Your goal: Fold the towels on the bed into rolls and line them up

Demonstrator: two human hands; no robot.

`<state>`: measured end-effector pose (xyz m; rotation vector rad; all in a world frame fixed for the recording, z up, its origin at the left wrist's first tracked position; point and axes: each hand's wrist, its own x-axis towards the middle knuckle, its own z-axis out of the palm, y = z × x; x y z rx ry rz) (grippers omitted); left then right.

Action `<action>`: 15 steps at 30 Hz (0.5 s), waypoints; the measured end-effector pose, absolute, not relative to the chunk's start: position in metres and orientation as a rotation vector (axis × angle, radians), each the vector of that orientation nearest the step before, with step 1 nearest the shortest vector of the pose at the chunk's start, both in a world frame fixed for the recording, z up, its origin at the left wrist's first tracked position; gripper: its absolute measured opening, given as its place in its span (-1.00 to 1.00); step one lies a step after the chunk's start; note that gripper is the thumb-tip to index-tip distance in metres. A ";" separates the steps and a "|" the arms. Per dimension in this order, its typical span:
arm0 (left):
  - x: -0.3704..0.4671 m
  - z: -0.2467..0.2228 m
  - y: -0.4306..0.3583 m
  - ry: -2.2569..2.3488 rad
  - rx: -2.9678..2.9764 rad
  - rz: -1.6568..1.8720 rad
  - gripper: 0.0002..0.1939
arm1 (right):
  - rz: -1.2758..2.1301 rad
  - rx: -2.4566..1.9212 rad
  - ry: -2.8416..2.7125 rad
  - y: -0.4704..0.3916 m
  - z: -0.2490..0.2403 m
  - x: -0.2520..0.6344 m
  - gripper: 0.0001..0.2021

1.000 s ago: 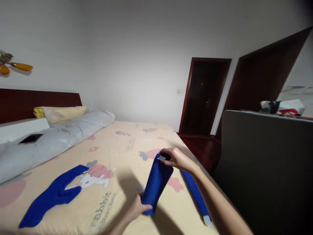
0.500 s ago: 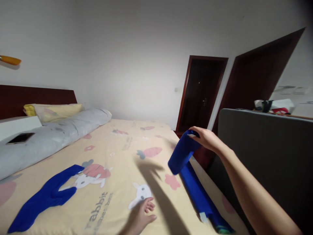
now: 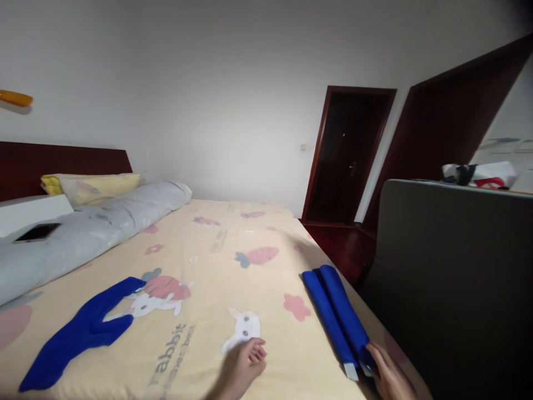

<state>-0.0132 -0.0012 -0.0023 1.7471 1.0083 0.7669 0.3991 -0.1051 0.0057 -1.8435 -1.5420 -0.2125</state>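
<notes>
Two long blue cloth strips (image 3: 331,311), rolled or folded narrow, lie side by side along the bed's right edge. A white tag (image 3: 351,371) shows at the near end of the left strip. My right hand (image 3: 391,375) is closed on the near end of the right strip; its fingertips are partly hidden. Above the printed sheet, my left hand (image 3: 249,361) is empty, fingers loosely curled and thumb apart. Off to the left, a flat blue cloth piece (image 3: 83,330) with a forked end lies on the bed.
The bed sheet (image 3: 220,283) has rabbit and carrot prints. A grey rolled cover (image 3: 120,214) with a phone (image 3: 38,232) on it runs along the left, near a yellow pillow (image 3: 100,188). A dark grey panel (image 3: 449,266) stands beyond the bed's right side.
My right hand has come down and towards me, from the raised far end to the near end. The lifted blue cloth now lies along the other strip. My left hand has hardly moved.
</notes>
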 end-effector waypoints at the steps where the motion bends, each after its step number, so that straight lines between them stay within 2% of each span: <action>1: -0.013 -0.001 -0.002 1.009 1.746 0.767 -0.61 | -0.162 -1.843 -1.515 -0.104 0.005 0.400 -0.57; 3: -0.014 0.001 -0.003 1.012 1.742 0.764 -0.62 | -0.029 -1.830 -1.458 -0.097 0.013 0.406 -0.54; 7: -0.015 0.006 -0.004 1.004 1.730 0.740 -0.65 | 0.192 -1.892 -1.311 -0.080 0.040 0.420 -0.69; 8: -0.015 0.008 -0.005 1.001 1.729 0.736 -0.65 | 0.199 -1.942 -1.241 -0.077 0.044 0.419 -0.67; 13: -0.016 0.011 -0.008 1.036 1.752 0.750 -0.68 | 0.094 -2.076 -1.240 -0.064 0.040 0.382 -0.16; 15: -0.016 0.012 -0.010 1.057 1.773 0.748 -0.68 | 0.019 -2.132 -1.309 -0.064 0.030 0.366 -0.05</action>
